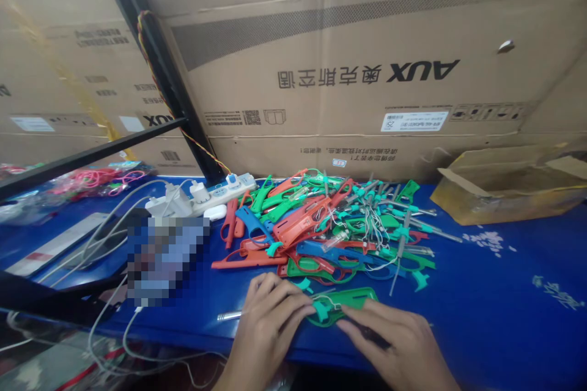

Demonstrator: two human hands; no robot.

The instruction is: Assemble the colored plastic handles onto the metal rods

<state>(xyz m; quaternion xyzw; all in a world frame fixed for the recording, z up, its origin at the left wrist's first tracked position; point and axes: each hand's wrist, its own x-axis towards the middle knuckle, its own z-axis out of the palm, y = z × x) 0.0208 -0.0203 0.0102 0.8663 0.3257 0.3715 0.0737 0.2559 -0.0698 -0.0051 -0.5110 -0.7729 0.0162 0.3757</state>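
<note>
Green plastic marks the thing in hand in the head view: a handle shell point(360, 297) close to the front edge of the bench point(481, 324), between the two hands; its long axis runs roughly along that edge, the right end tipped a little toward the back. The left hand point(276, 313) is at the shell's left end, thumb and fingertips drawn together on it; a teal trigger piece point(322, 311) is just beside those fingertips, over the shell's left part, though whether it is seated or merely lying there I cannot tell. The right hand point(394, 333) is closed around a slim dark tool point(375, 338), on the side of the shell toward the front edge and the right corner; the tool points left and toward the back, so the trigger piece and a thin white wire point(326, 297) above it lie off its tip to the left; the left hand is the nearer to the trigger piece, the right hand to the wire's right end. Left of the left hand, a metal tube point(229, 316) sticks out, nearly parallel to the front edge; the hand hides its other end; behind the hands, toward the back edge, spreads a pile of coloured parts point(302, 224).
</note>
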